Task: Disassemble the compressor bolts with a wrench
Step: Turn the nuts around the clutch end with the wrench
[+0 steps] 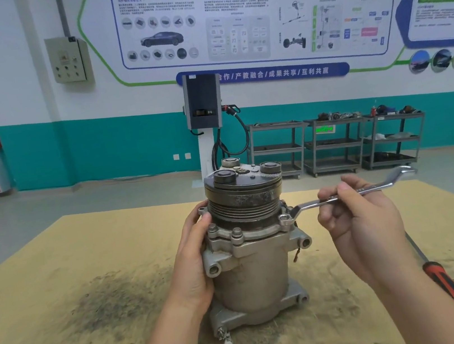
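Head view: the compressor [250,256] is stood upright on the table [60,285], pulley end up, near the middle of the tan top. It is steadied by the left hand [195,265], whose fingers are curled round the housing just below the flange. The wrench [341,197] is pinched near mid-shank by the right hand [356,220], and its ring end is seated over a bolt [283,218] on the right side of the flange. Two more flange bolts [236,233] are seen at the front, not yet removed. The ring should be kept pressed fully down on the bolt head and level, so that slipping is avoided. More leverage would probably be gained if the shank were gripped nearer its free end. The body should be braced against the turning force. A screwdriver [448,283] is laid at the right edge.
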`<state>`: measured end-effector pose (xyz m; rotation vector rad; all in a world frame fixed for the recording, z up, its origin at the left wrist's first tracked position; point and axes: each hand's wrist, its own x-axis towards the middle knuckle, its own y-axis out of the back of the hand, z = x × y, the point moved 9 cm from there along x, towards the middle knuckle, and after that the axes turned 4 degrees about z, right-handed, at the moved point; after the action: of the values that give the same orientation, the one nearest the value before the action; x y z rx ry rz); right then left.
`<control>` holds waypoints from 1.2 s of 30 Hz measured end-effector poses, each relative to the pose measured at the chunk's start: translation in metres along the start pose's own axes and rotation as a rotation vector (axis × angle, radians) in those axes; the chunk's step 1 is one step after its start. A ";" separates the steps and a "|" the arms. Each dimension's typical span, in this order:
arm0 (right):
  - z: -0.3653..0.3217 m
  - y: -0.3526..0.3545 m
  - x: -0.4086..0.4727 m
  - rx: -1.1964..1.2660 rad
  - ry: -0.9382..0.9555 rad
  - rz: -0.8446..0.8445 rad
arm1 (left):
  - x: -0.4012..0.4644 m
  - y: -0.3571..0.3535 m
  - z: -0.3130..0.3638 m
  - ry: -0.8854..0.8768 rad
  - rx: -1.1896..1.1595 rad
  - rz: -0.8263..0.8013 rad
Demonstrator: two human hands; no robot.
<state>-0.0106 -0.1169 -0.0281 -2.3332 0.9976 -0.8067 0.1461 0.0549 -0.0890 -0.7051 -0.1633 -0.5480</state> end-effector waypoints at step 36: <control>0.015 0.002 0.004 0.162 -0.121 -0.070 | -0.001 0.004 0.000 -0.002 0.075 0.046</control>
<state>0.0005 -0.1183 -0.0387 -2.2585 0.7743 -0.7344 0.1478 0.0578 -0.0914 -0.6347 -0.1689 -0.4950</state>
